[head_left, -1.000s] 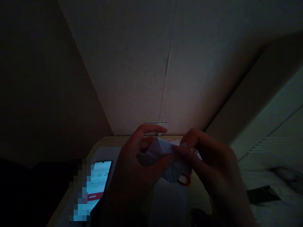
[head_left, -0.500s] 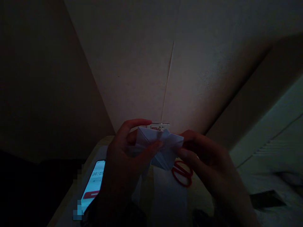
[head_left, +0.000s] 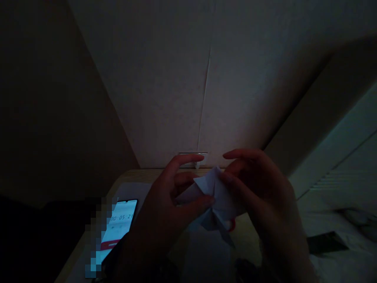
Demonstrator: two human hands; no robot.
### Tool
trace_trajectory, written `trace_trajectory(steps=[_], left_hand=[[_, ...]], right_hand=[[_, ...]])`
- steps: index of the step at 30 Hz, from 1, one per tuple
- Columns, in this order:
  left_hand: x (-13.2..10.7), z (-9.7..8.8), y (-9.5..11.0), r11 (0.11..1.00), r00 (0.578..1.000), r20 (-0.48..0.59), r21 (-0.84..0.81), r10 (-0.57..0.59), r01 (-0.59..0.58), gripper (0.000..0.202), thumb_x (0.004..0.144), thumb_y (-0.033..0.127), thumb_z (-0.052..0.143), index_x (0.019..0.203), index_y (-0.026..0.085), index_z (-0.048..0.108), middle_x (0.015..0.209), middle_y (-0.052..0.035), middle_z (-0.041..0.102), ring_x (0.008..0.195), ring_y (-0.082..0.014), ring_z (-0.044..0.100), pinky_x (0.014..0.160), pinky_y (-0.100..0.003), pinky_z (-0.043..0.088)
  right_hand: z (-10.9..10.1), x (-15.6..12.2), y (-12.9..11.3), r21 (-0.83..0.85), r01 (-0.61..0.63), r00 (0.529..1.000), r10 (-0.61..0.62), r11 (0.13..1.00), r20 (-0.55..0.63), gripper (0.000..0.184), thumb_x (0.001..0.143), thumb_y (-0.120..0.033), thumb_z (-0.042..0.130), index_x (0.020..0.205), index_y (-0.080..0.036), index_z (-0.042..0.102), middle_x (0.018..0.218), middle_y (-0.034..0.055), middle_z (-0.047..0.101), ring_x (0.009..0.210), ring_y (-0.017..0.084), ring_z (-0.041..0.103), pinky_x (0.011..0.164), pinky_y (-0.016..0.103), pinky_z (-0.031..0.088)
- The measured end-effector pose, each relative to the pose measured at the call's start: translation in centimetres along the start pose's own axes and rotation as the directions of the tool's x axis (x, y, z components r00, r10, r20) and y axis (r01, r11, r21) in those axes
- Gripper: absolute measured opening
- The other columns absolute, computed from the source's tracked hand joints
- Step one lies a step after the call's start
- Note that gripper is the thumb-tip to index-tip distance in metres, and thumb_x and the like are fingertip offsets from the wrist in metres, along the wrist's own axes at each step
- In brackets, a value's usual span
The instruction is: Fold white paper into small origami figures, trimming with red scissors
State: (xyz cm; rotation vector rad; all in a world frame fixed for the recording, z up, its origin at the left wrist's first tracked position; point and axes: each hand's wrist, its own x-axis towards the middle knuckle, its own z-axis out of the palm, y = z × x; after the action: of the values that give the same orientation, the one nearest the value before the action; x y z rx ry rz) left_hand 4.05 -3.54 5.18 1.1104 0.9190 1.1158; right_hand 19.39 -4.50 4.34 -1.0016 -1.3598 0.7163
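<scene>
Both hands hold one piece of folded white paper (head_left: 225, 196), raised above a small table. My left hand (head_left: 176, 204) grips its left side, the thumb pressed on the front near the middle and the index finger stretched above it. On the right side, my right hand (head_left: 259, 192) pinches the upper part between thumb and fingers, its index finger lifted off. Several creases and pointed flaps show, one pointing down toward the table. Behind the paper, the red handle of scissors (head_left: 232, 225) is mostly hidden.
A lit phone (head_left: 119, 226) showing a timer lies left on the wooden table (head_left: 247, 239). White paper (head_left: 207, 255) lies on the table below my hands. A wall socket (head_left: 202, 158) is on the wall behind. Fabric with a dark flat object (head_left: 326, 243) is at right.
The folded paper has been turned and lowered slightly, and its flaps stand differently. My right hand has shifted its pinch to the upper part. The scissors are now more hidden.
</scene>
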Motion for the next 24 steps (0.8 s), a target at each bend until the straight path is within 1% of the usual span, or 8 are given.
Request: trace_trajectory(steps=[4,6,9,11,15,18,21,24], left_hand=[[-0.1,0.0,0.3,0.998,0.999,0.013,0.029,-0.051,0.051,0.054,0.064,0.006,0.076,0.112,0.025,0.060,0.073,0.0055,0.077,0.064,-0.0128,0.072,0.056,-0.017,0.052],[-0.2,0.1,0.5,0.995,0.999,-0.012,0.080,-0.051,0.052,0.052,0.066,0.008,0.076,0.113,0.025,0.061,0.067,0.0066,0.075,0.060,-0.0116,0.070,0.054,-0.016,0.050],[-0.3,0.3,0.8,0.985,0.997,-0.052,0.158,-0.054,0.062,0.050,0.069,0.010,0.074,0.115,0.025,0.060,0.052,0.0107,0.068,0.052,-0.0092,0.065,0.049,-0.014,0.044],[-0.4,0.4,0.8,0.983,0.997,-0.060,0.173,-0.058,0.068,0.049,0.069,0.009,0.073,0.114,0.025,0.060,0.049,0.0122,0.066,0.048,-0.0080,0.062,0.047,-0.013,0.042],[-0.3,0.5,0.6,0.987,0.996,-0.084,0.156,-0.030,0.042,0.046,0.069,0.010,0.073,0.111,0.025,0.061,0.049,0.0123,0.065,0.047,-0.0076,0.061,0.047,-0.013,0.041],[-0.2,0.5,0.3,0.985,0.996,-0.094,0.171,0.005,0.011,0.045,0.070,0.012,0.072,0.111,0.025,0.061,0.048,0.0120,0.065,0.047,-0.0087,0.061,0.047,-0.014,0.042],[-0.1,0.5,0.3,0.970,0.994,-0.107,0.242,0.012,0.014,0.045,0.070,0.014,0.072,0.112,0.025,0.060,0.053,0.0099,0.069,0.050,-0.0110,0.064,0.049,-0.016,0.045],[-0.1,0.5,0.3,0.966,0.994,-0.109,0.256,0.007,0.022,0.045,0.071,0.016,0.072,0.113,0.026,0.059,0.060,0.0076,0.074,0.057,-0.0139,0.069,0.053,-0.018,0.047]], right_hand=[[0.2,-0.1,0.3,-0.033,0.023,0.999,-0.024,0.999,-0.034,0.015,0.085,-0.019,0.070,0.093,-0.031,0.066,0.068,-0.0077,0.063,0.060,0.009,0.061,0.051,0.018,0.045],[0.3,-0.1,0.4,-0.065,0.037,0.999,-0.039,0.997,-0.036,0.014,0.086,-0.018,0.069,0.089,-0.032,0.067,0.070,-0.0075,0.065,0.061,0.009,0.060,0.051,0.018,0.044],[0.4,-0.1,0.3,-0.090,0.057,0.998,-0.060,0.994,-0.030,0.017,0.086,-0.014,0.067,0.084,-0.031,0.068,0.075,-0.0076,0.068,0.066,0.010,0.061,0.053,0.019,0.043],[0.3,-0.1,0.2,-0.095,0.064,0.997,-0.067,0.993,-0.024,0.018,0.087,-0.014,0.066,0.083,-0.031,0.068,0.077,-0.0079,0.069,0.068,0.010,0.062,0.057,0.020,0.045],[-0.2,0.0,0.2,-0.142,0.062,0.997,-0.055,0.988,0.057,0.012,0.088,-0.021,0.065,0.091,-0.031,0.068,0.085,-0.0060,0.070,0.076,0.012,0.064,0.066,0.023,0.047],[-0.7,0.2,0.4,-0.169,0.058,0.990,-0.034,0.984,0.138,0.011,0.088,-0.021,0.064,0.094,-0.029,0.068,0.093,-0.0029,0.069,0.083,0.014,0.064,0.074,0.027,0.048],[-1.0,0.5,0.5,-0.156,0.051,0.987,-0.026,0.986,0.157,0.009,0.087,-0.021,0.065,0.093,-0.028,0.068,0.096,-0.0015,0.065,0.086,0.015,0.063,0.079,0.029,0.048],[-1.0,0.5,0.6,-0.117,0.038,0.987,-0.019,0.992,0.158,0.008,0.085,-0.022,0.068,0.091,-0.027,0.067,0.095,-0.0013,0.063,0.089,0.016,0.062,0.080,0.029,0.048]])
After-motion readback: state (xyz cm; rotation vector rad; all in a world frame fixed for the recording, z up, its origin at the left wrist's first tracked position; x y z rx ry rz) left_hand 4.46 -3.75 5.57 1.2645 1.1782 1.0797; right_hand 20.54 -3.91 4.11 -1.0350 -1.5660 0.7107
